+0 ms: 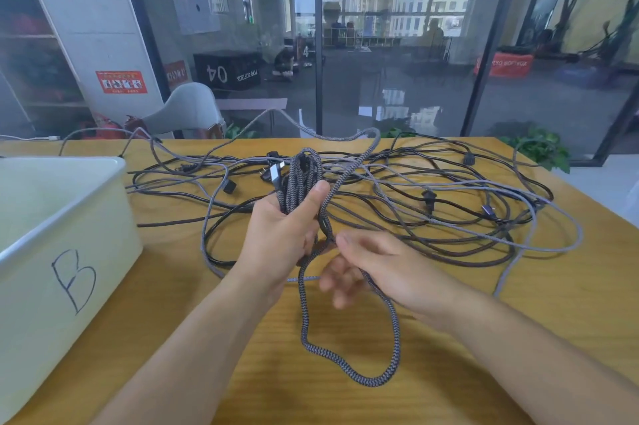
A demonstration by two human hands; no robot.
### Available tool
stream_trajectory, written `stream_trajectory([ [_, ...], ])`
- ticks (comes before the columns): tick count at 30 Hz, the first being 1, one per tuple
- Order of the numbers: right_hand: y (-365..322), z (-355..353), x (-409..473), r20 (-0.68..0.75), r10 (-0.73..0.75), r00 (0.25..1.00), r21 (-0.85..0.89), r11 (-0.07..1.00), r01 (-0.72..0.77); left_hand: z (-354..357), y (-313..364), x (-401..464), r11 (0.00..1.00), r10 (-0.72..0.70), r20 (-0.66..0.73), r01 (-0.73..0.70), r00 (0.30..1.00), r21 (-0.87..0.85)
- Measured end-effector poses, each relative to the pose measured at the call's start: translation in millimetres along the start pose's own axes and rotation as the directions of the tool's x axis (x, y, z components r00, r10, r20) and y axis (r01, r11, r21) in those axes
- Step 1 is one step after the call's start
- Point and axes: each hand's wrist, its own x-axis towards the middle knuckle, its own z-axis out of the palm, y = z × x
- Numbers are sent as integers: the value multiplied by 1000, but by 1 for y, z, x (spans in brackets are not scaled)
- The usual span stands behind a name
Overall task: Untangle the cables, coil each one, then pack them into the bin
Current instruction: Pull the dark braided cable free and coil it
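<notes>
Head view: left hand point(280, 234) grips a partly wound coil of braided grey cable point(302, 182), thumb clamped over the loops. Right hand point(373, 265) sits just below, fingers curled around the same cable's hanging loop; blur makes the exact pinch uncertain. Rest of the tangle point(432, 203), black and grey leads, sprawls across the wooden table point(570, 303), untouched. White bin point(62, 251) marked B at left looks empty. Early stage, I'd judge. Bare table near the front edge gives working room.

A grey-and-black braided cable point(349, 371) is hanging half-coiled, looping near; tangled black and grey cables point(432, 213) are sprawling far right; a white plastic bin point(52, 286) is sitting left.
</notes>
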Motion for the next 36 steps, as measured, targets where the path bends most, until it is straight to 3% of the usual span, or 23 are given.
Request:
stream_trajectory([
  [4,4,-11,6,-113,-3,994,113,994,16,-4,0,2,1000,5,-37,-4,999,27],
  [9,2,-27,4,-98,-28,995,245,968,52,-13,-1,10,999,-46,-136,45,990,-17],
  [12,1,-31,-2,-74,-196,978,-147,972,184,-22,-5,16,998,-52,-211,47,976,-28],
  [15,-2,-37,-12,65,-394,917,-566,742,359,-27,-9,19,998,-47,-254,36,966,-47],
  [18,-2,-35,-13,192,-536,822,-696,516,499,-28,-11,21,997,-52,-288,36,956,-62],
  [21,6,-29,-6,209,-616,760,-696,452,558,-30,-12,21,997,-58,-295,43,954,-60],
  [24,13,-30,-2,122,-661,740,-694,476,540,-33,-12,23,997,-66,-303,50,951,-60],
  [28,9,-35,-2,-141,-694,706,-623,616,481,-34,-15,23,998,-60,-269,54,961,-31],
  [32,9,-40,6,-467,-502,728,-454,843,290,-19,-17,16,997,-59,-219,69,974,37],
  [36,19,-53,15,-562,-272,781,-321,942,97,-9,-18,11,996,-55,-193,69,980,64],
])
